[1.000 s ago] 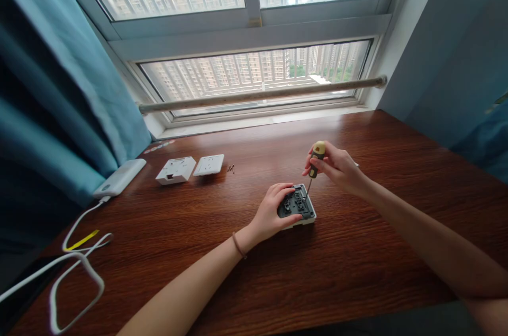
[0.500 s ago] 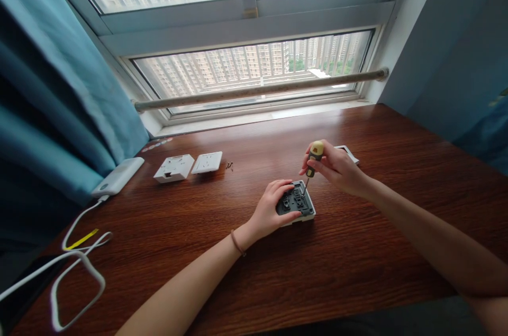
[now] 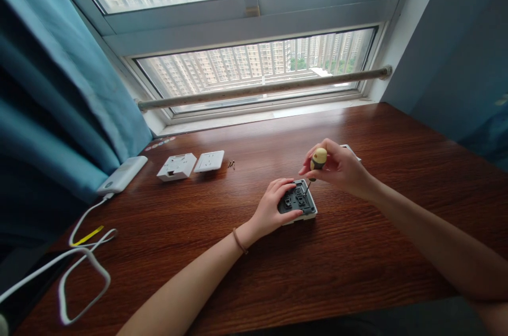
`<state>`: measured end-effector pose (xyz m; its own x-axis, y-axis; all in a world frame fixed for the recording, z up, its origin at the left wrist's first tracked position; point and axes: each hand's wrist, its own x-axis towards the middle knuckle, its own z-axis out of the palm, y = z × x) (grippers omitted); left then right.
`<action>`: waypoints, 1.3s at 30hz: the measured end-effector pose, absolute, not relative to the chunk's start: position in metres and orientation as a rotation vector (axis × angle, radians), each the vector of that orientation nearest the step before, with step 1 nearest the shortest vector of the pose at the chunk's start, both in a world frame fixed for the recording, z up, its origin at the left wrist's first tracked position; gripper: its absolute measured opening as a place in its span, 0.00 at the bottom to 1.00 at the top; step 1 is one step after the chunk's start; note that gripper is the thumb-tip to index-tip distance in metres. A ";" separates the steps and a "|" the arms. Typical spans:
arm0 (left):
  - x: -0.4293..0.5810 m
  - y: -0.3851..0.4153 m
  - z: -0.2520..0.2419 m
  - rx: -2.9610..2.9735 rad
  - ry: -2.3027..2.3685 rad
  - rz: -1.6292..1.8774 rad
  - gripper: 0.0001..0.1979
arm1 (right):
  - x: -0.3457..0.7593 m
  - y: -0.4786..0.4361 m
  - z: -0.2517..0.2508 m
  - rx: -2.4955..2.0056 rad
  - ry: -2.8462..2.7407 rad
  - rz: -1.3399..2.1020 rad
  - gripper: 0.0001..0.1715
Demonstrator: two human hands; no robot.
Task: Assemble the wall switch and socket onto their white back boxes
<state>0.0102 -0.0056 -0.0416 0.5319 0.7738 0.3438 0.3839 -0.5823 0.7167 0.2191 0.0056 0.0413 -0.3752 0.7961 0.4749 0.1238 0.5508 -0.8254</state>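
Note:
A wall socket module (image 3: pixel 298 202) lies back side up on the wooden desk (image 3: pixel 357 251), its dark grey inner parts showing inside a white rim. My left hand (image 3: pixel 272 211) clasps its left side, fingers curled over the edges. My right hand (image 3: pixel 337 166) is closed round a screwdriver (image 3: pixel 316 161) with a yellow and black handle. The screwdriver leans toward me and its tip rests on the module's upper right area.
Two white socket parts (image 3: pixel 177 166) (image 3: pixel 209 161) and small loose screws (image 3: pixel 231 164) lie at the back left. A white power bank (image 3: pixel 122 174) with a looping white cable (image 3: pixel 85 264) sits by the teal curtain (image 3: pixel 59 103). A white frame piece (image 3: pixel 351 150) peeks out behind my right hand.
The screwdriver handle has tilted more toward me and my right hand sits a little lower over it. The camera view has shifted slightly. My left hand keeps its hold on the module.

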 end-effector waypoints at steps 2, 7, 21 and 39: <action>0.010 -0.006 -0.041 2.200 0.937 0.886 0.27 | 0.215 0.002 0.036 -0.805 -1.820 0.708 0.23; 0.010 -0.006 -0.041 2.201 0.935 0.889 0.27 | 0.215 -0.001 0.040 -0.804 -1.920 0.537 0.28; 0.009 -0.004 -0.045 2.274 0.927 0.870 0.25 | 0.219 -0.003 0.053 -0.969 -1.775 0.329 0.22; 0.009 -0.004 -0.045 2.294 0.934 0.869 0.25 | 0.217 -0.006 0.061 -0.770 -2.020 0.354 0.15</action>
